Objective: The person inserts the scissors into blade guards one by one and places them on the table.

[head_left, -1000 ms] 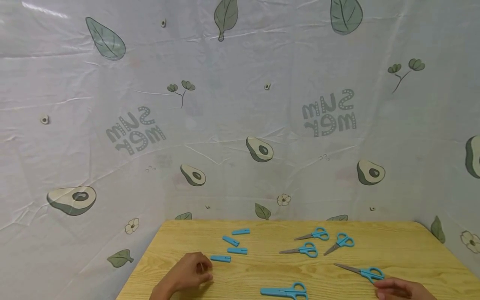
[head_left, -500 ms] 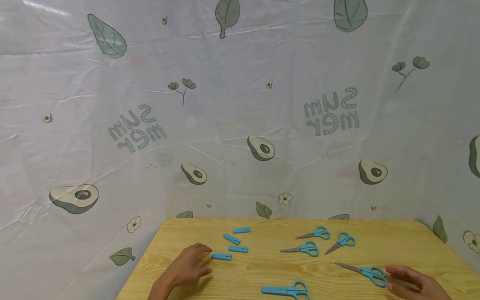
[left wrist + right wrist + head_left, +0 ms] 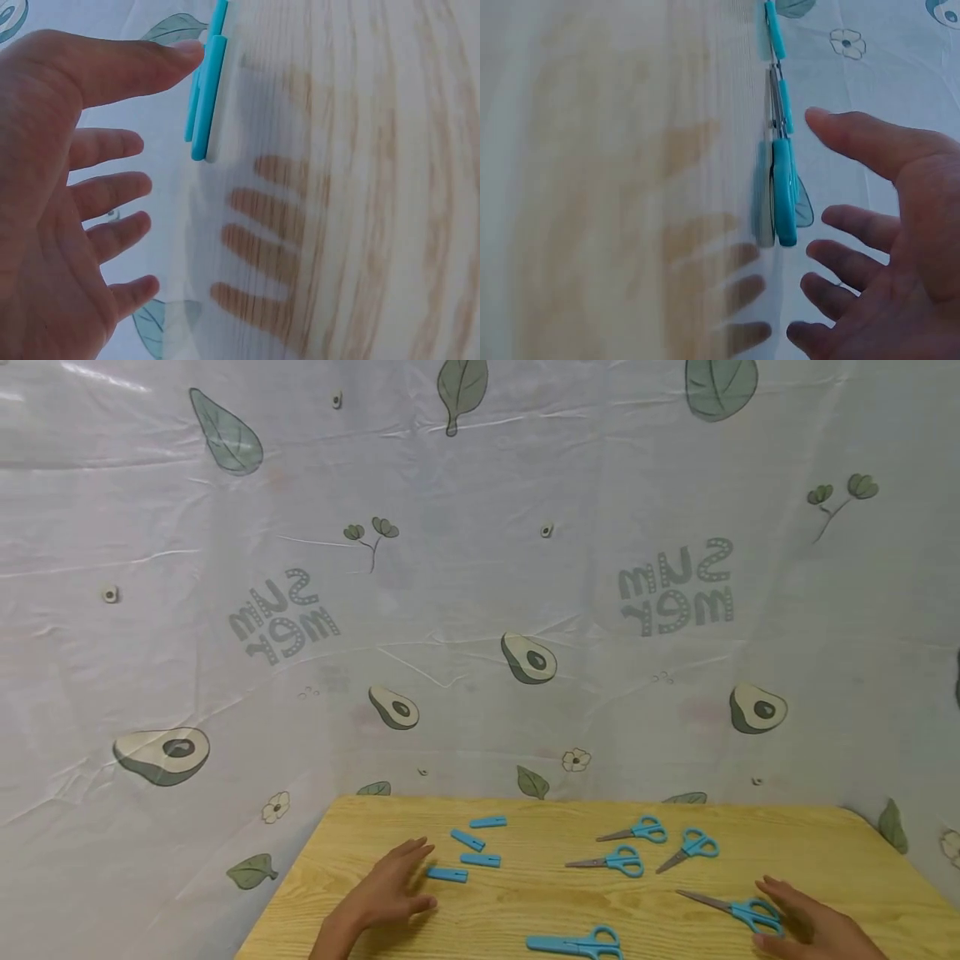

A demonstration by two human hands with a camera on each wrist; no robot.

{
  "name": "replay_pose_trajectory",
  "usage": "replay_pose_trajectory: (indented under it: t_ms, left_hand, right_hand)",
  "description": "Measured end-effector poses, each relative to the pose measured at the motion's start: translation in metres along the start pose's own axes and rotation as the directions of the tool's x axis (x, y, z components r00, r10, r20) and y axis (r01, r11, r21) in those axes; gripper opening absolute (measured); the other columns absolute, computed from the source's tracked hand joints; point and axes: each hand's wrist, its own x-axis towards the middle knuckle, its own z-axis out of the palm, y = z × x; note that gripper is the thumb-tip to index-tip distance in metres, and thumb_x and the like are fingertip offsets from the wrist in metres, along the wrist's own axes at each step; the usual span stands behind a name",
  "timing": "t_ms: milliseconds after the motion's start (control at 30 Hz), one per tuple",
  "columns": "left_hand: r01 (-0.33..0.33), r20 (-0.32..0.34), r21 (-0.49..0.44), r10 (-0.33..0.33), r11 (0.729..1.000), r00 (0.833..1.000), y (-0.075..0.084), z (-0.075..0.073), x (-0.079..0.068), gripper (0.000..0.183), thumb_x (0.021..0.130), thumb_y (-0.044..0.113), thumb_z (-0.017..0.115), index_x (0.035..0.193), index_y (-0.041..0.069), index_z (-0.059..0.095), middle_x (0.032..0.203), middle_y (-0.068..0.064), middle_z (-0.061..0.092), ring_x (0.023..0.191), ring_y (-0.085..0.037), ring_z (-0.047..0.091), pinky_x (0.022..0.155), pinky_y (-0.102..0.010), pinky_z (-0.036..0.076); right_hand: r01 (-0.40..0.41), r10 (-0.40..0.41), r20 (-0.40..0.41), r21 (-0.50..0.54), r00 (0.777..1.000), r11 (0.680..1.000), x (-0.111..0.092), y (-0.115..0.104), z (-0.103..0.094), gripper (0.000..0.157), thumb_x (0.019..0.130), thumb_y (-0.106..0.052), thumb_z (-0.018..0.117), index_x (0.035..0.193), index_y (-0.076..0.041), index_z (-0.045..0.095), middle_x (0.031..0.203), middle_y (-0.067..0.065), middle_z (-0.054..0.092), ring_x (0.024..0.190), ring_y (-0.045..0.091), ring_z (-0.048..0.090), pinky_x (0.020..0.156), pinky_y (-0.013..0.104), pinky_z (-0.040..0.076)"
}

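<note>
My left hand (image 3: 386, 889) hovers with fingers spread beside the nearest blue scissor cap (image 3: 447, 876), holding nothing. In the left wrist view, the thumb overlaps the blue caps (image 3: 210, 105). My right hand (image 3: 817, 928) is spread at the handle end of a pair of scissors (image 3: 738, 909) with a bare blade pointing left. From the right wrist, its fingers appear apart from the blue handles (image 3: 784, 191), with nothing between them. Another pair of scissors (image 3: 558, 945), its blade inside a blue cap, lies at the front middle, between the hands.
Further caps (image 3: 468, 840) lie behind the nearest one, left of centre. Three uncapped scissors (image 3: 611, 862) lie at the back right, blades to the left. A wooden table (image 3: 480, 902) carries everything, backed by a pale printed sheet (image 3: 450, 593).
My left hand's curled fingers have spread out. My right hand has come off the scissors' handles and its fingers have opened. The scissors and caps stay in place; the view has shifted slightly.
</note>
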Motion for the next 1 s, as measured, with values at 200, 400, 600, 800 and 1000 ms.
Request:
replay_pose_trajectory:
  t_ms: [200,400,600,800,1000]
  left_hand:
    - [-0.001,-0.016,0.051,0.002,0.999,1.0,0.001,0.006,0.007,0.085,0.093,0.04,0.086,0.157,-0.002,0.05,0.166,-0.026,0.043,0.155,-0.055,0.036,0.118,-0.08,0.029]
    - [0.004,-0.022,0.089,-0.002,0.996,1.0,0.001,0.011,0.015,0.078,0.094,0.041,0.083,0.155,0.002,0.054,0.164,-0.022,0.049,0.152,-0.052,0.042,0.118,-0.084,0.024]
    - [-0.033,-0.024,0.075,0.035,0.997,0.999,0.003,0.013,0.023,0.074,0.094,0.038,0.084,0.152,-0.002,0.057,0.16,-0.023,0.054,0.149,-0.05,0.048,0.118,-0.076,0.035]
    - [-0.055,-0.034,0.06,0.057,0.997,0.998,0.003,0.017,0.027,0.071,0.093,0.036,0.085,0.147,-0.004,0.061,0.156,-0.023,0.058,0.144,-0.049,0.053,0.117,-0.067,0.043]
    - [-0.074,-0.056,0.079,0.079,0.994,0.995,-0.004,0.021,0.028,0.06,0.096,0.037,0.082,0.141,-0.001,0.068,0.147,-0.017,0.065,0.137,-0.043,0.057,0.114,-0.059,0.048]
  right_hand:
    - [0.042,-0.042,0.027,-0.01,0.999,0.999,0.011,-0.001,-0.002,0.081,0.111,-0.044,0.057,0.158,0.018,0.033,0.16,0.05,0.021,0.141,0.078,0.016,0.093,0.079,0.045]
    - [0.046,-0.047,0.07,0.022,0.996,0.999,0.013,0.001,-0.005,0.077,0.111,-0.041,0.057,0.155,0.019,0.037,0.16,0.052,0.018,0.139,0.081,0.009,0.096,0.085,0.039]
    - [0.051,-0.053,0.11,0.024,0.992,0.998,0.015,-0.003,-0.007,0.072,0.112,-0.04,0.055,0.151,0.019,0.043,0.157,0.054,0.024,0.138,0.081,0.009,0.097,0.085,0.038]
    - [0.036,-0.035,0.105,-0.012,0.994,0.999,0.015,-0.007,-0.006,0.072,0.111,-0.041,0.057,0.149,0.02,0.046,0.154,0.054,0.031,0.137,0.081,0.016,0.097,0.082,0.041]
    - [0.068,-0.063,0.077,-0.059,0.995,0.996,0.02,0.004,-0.003,0.069,0.11,-0.039,0.058,0.144,0.02,0.051,0.15,0.054,0.038,0.135,0.082,0.025,0.095,0.08,0.044]
